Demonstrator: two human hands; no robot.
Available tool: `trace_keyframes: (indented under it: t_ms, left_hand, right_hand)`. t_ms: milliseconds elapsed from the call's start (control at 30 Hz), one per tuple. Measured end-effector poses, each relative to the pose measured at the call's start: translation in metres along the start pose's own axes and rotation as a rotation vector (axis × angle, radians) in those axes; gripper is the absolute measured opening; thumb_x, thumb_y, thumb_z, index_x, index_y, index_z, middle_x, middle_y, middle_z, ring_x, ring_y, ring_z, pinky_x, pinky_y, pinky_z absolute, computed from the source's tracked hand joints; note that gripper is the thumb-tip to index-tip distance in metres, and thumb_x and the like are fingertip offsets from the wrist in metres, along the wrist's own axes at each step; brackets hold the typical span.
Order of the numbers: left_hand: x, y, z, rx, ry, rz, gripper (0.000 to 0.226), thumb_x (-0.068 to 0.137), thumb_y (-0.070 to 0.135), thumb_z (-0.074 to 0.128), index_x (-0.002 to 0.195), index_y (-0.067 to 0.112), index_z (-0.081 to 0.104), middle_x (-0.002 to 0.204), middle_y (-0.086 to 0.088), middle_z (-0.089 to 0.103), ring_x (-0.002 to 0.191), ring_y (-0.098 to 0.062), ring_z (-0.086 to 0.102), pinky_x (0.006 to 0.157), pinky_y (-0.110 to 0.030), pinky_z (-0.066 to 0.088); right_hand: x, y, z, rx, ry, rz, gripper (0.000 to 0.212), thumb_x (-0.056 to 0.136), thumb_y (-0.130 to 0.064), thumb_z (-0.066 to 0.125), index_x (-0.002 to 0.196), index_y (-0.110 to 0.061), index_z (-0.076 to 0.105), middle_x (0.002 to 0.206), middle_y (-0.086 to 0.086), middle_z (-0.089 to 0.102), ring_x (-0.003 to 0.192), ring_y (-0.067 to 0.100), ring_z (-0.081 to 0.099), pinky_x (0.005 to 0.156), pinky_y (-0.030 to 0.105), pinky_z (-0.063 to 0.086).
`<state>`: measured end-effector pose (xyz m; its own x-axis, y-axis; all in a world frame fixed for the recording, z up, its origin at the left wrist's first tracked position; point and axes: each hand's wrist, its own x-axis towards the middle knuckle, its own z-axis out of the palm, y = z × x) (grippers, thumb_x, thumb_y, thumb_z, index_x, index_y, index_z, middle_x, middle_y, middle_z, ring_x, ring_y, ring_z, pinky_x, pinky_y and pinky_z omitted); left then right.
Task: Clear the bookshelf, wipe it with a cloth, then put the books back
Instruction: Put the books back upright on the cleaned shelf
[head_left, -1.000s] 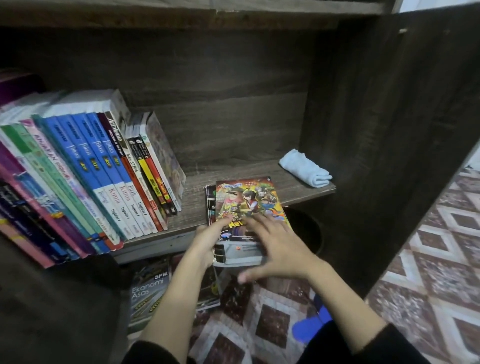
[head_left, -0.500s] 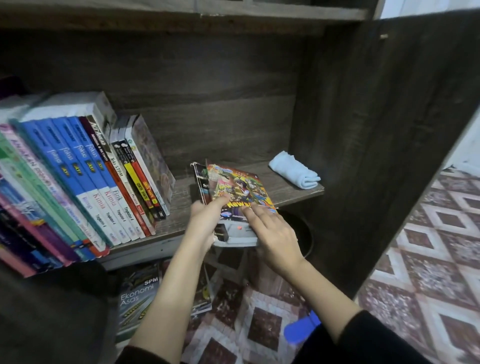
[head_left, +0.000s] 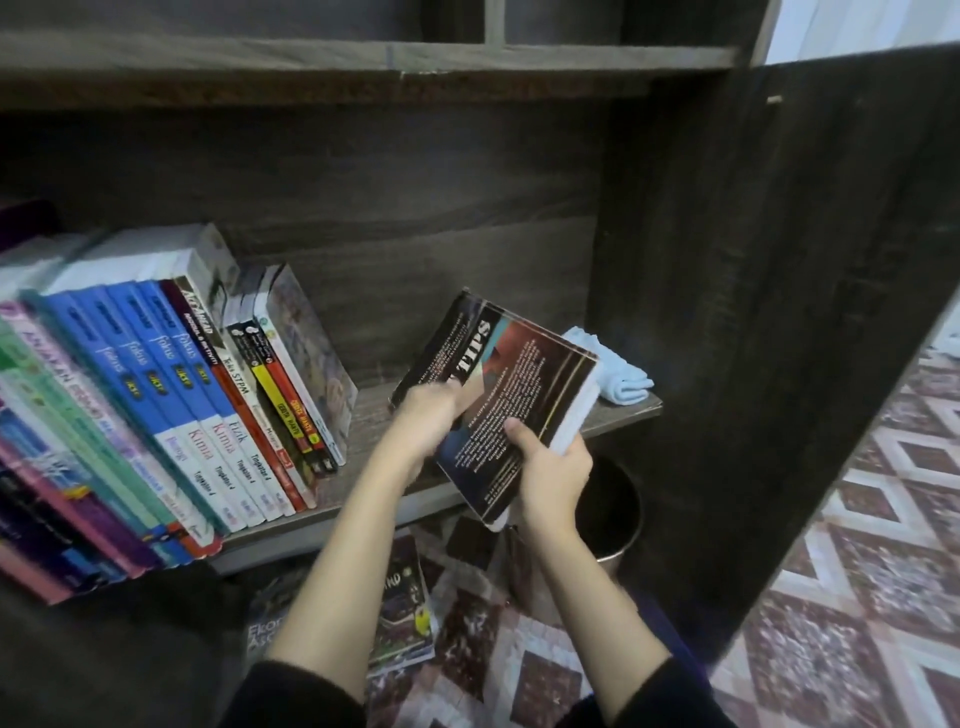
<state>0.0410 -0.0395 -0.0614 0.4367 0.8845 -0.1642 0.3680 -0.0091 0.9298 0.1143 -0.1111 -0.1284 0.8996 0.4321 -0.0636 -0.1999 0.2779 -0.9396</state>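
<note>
A dark wooden bookshelf (head_left: 363, 441) fills the frame, its board running under both hands. Left of the left hand, a long row of books (head_left: 182, 395) leans rightward with nothing propping its open end. Between the hands, lifted clear of the board and tilted, is a dark-covered book (head_left: 524, 379), back cover up; whether a second volume is clamped with it cannot be told. The left hand (head_left: 428, 415) curls round its left edge. The right hand (head_left: 553, 475) grips the lower corner, thumb on the cover and fingers under the pages. Just beyond the right hand lies a folded blue cloth (head_left: 621, 376), seemingly unused. The risks are that the leaning row slides flat, or that the tilted book slips from its corner grip onto the books on the floor (head_left: 405, 618) below.
</note>
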Motion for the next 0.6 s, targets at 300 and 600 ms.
trace_keyframes:
  t_ms: [300,600]
  left_hand:
    - [0.001,-0.075,0.026,-0.271,0.041,-0.205,0.017,0.097,0.029,0.052,0.107,0.017,0.048,0.09,0.0,0.062,0.071,-0.01,0.059,0.053,-0.027,0.051]
    - [0.009,-0.082,0.041,-0.236,0.017,-0.122,0.008,0.097,0.019,0.052,0.104,0.016,0.054,0.093,-0.002,0.063,0.073,-0.012,0.062,0.047,-0.025,0.053]
  right_hand:
    - [0.017,0.022,-0.003,0.438,0.201,0.484,0.02,0.074,0.011,0.068,0.089,-0.001,0.062,0.099,0.023,0.069,0.085,0.038,0.067,0.08,0.052,0.055]
    - [0.028,0.04,-0.008,0.201,0.192,0.492,0.059,0.07,-0.01,0.081,0.113,-0.007,0.042,0.115,0.018,0.061,0.098,0.035,0.065,0.086,0.05,0.054]
